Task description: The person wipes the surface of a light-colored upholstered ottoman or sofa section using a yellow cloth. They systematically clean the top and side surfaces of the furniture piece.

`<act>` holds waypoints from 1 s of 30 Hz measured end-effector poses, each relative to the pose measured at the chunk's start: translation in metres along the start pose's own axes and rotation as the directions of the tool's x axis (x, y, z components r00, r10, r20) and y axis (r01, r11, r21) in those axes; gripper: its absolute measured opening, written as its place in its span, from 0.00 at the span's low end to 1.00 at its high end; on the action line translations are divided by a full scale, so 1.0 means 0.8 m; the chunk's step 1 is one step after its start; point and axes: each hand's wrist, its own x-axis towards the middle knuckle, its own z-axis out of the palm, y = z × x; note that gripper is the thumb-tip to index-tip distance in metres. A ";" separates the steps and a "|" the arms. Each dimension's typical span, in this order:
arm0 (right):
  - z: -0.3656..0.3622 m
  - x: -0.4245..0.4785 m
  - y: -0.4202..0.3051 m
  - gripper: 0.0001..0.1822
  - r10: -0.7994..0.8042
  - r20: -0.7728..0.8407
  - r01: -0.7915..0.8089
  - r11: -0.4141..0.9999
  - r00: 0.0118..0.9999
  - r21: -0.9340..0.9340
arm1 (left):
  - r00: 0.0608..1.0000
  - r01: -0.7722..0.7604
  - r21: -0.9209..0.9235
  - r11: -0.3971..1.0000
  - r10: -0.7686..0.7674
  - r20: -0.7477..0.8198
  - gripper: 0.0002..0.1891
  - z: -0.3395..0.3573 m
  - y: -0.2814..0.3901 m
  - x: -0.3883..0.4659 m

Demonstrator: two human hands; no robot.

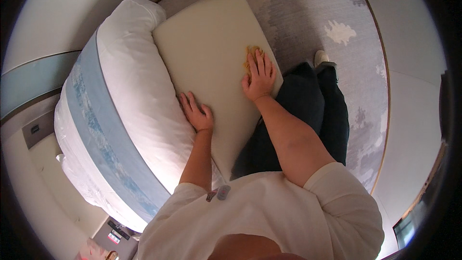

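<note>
My right hand [260, 79] presses a crumpled yellow-brown cloth [250, 50] onto a cream upholstered bench [209, 39], near its right edge. Most of the cloth is hidden beneath the palm and fingers. At the bench's left edge, my left hand [197, 115] lies with its fingers apart and nothing in it. Its fingertips reach the seam where the bench meets the white duvet [133, 68] on the bed. The bench top is smooth and plain.
A blue patterned bed runner [97, 126] crosses the duvet. My dark-trousered legs [296, 112] stand right of the bench on grey patterned carpet [361, 90]. A pale wall panel [415, 90] rises at the right. Beyond the bed is a bedside surface [119, 242] with small items.
</note>
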 end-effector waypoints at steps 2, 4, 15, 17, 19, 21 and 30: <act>0.000 -0.001 -0.003 0.37 -0.011 0.003 0.011 0.999 1.000 -0.037 | 1.000 -0.013 0.020 1.000 0.014 -0.017 0.33 0.005 -0.005 -0.004; -0.003 0.006 -0.007 0.37 -0.020 0.022 0.022 0.996 1.000 -0.089 | 1.000 -0.003 0.014 1.000 0.004 -0.031 0.34 0.004 -0.001 -0.007; 0.032 0.192 -0.047 0.40 -0.277 0.250 0.351 0.877 0.928 -0.329 | 0.988 0.131 -0.022 0.991 -0.129 0.087 0.38 0.008 -0.004 -0.009; 0.034 0.198 -0.045 0.40 -0.326 0.244 0.394 0.858 0.913 -0.329 | 0.990 0.126 -0.041 0.991 -0.122 0.076 0.39 0.012 -0.005 -0.010; 0.038 0.192 -0.058 0.41 -0.391 0.286 0.469 0.831 0.875 -0.298 | 0.993 0.118 -0.031 0.993 -0.117 0.031 0.38 0.016 -0.012 -0.008; 0.031 0.154 -0.068 0.42 -0.462 0.370 0.566 0.786 0.806 -0.251 | 0.994 0.110 -0.037 0.993 -0.110 -0.006 0.38 0.021 -0.022 -0.012; 0.039 0.025 -0.124 0.36 -0.836 0.371 0.836 0.502 0.405 0.219 | 0.994 0.109 -0.085 0.990 -0.111 -0.017 0.39 0.035 -0.024 -0.015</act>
